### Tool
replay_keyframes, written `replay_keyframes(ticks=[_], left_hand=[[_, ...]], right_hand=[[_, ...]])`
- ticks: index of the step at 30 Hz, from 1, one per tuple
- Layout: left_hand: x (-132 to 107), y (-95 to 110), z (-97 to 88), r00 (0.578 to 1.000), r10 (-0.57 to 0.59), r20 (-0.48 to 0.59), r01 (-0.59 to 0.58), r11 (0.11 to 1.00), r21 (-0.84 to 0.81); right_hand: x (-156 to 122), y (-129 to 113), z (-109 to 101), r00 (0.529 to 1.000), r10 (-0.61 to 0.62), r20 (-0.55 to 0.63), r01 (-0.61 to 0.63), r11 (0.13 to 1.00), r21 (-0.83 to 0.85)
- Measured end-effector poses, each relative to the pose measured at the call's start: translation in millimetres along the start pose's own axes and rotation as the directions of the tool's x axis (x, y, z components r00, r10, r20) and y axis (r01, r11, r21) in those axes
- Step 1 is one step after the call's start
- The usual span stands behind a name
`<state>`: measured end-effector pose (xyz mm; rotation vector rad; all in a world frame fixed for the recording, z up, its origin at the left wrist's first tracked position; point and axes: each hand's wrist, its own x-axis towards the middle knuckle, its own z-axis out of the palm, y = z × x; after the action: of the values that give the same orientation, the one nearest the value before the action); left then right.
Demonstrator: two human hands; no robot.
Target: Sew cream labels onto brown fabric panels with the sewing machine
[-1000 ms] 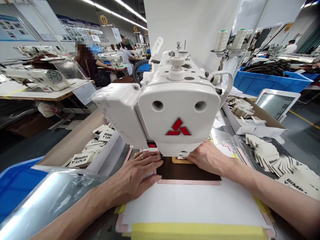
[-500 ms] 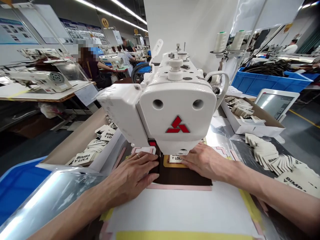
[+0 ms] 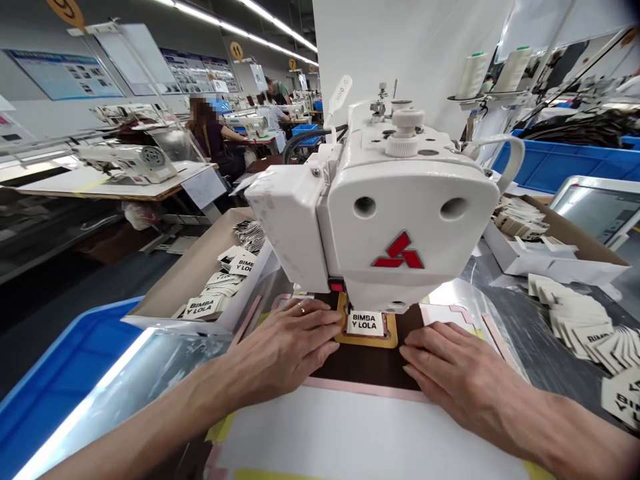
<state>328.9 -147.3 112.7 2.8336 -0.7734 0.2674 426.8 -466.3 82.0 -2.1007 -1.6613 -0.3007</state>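
Two bare hands at an industrial sewing machine, viewed from the worker's head. We see the left hand [image 3: 280, 353] and the right hand [image 3: 453, 370] lying flat on a dark brown leather panel [image 3: 365, 365], one on each side of the work. Neither hand closes on anything: the palms are open, with the fingers pressing down. A ring [image 3: 301, 309] sits on one left finger, and the left fingertips reach the edge of the patch. Between the hands, just below the front of the white machine head [image 3: 400, 227], we note a cream label [image 3: 366, 323] printed "BIMBA Y LOLA". It lies on a gold-toned patch [image 3: 367, 341], which rests on the panel. The panel lies on a white sheet [image 3: 360, 433] with a pink strip along its far edge. To the left, a cardboard tray [image 3: 185, 267] holds loose labels of the same print, and a blue bin [image 3: 65, 353] stands nearer. To the right, more labels [image 3: 580, 313] lie fanned out, with a white box [image 3: 550, 260] and a blue crate [image 3: 565, 167] beyond them. Two thread cones [image 3: 473, 75] stand behind the machine, and a co-worker [image 3: 207, 130] sits at a bench farther back.
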Motion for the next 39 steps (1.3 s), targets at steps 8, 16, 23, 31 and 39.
replay_keyframes(ticks=[8, 16, 23, 31, 39], left_hand=[[22, -2, 11.5, 0.998, 0.066, 0.018, -0.065, 0.997, -0.041], [30, 4, 12.9, 0.993, 0.103, 0.065, -0.100, 0.994, -0.050], [37, 4, 19.0, 0.992, 0.090, 0.085, -0.084, 0.993, -0.081], [40, 1, 19.4, 0.988, 0.085, 0.132, -0.067, 0.988, -0.138], [39, -1, 25.0, 0.986, 0.075, 0.147, -0.055, 0.989, -0.136]], right_hand=[[17, -2, 21, 1.000, -0.024, 0.001, 0.024, 0.999, -0.048], [20, -2, 26, 0.996, 0.053, 0.071, -0.052, 0.998, -0.018], [13, -3, 25, 0.997, 0.042, 0.061, -0.039, 0.998, -0.047], [18, 0, 17, 0.998, 0.021, 0.056, -0.019, 0.999, -0.033], [24, -2, 11, 0.989, 0.068, 0.128, -0.067, 0.998, -0.014]])
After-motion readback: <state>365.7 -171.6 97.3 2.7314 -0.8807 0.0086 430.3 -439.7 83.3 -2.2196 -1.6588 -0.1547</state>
